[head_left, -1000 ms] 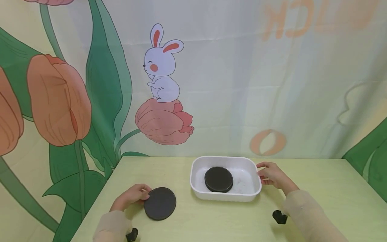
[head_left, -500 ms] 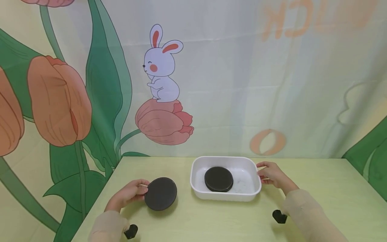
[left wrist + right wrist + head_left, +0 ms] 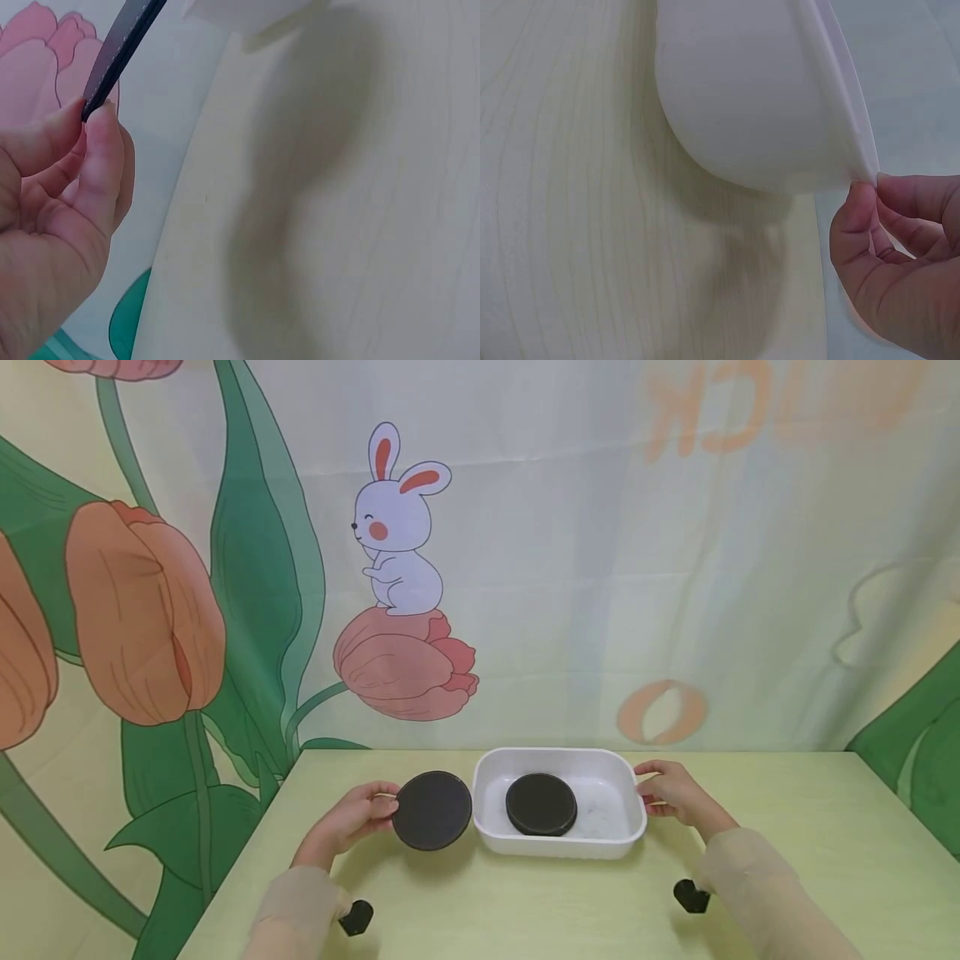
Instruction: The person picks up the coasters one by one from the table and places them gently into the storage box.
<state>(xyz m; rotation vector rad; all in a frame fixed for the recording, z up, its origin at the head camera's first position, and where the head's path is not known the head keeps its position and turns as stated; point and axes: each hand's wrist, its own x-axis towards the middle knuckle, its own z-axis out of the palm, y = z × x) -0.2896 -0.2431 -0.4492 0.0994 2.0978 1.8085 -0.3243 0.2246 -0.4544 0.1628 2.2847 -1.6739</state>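
Observation:
A round black coaster (image 3: 432, 811) with a stitched edge (image 3: 124, 56) is held up off the table, just left of the white plastic tub. My left hand (image 3: 358, 817) pinches its left edge between thumb and fingers. Inside the tub (image 3: 558, 847), toward its left side, lies a thick round black piece (image 3: 542, 804), which looks like stacked coasters. My right hand (image 3: 671, 792) pinches the tub's right rim; in the right wrist view thumb and finger meet on that rim (image 3: 866, 161).
The pale wooden table (image 3: 525, 910) ends at a hanging cloth (image 3: 570, 610) printed with a rabbit and tulips. Black wrist pieces (image 3: 356, 917) stick out below both sleeves.
My left hand has lifted the coaster off the table and carried it up and right, close to the tub. My right hand and the tub have stayed put.

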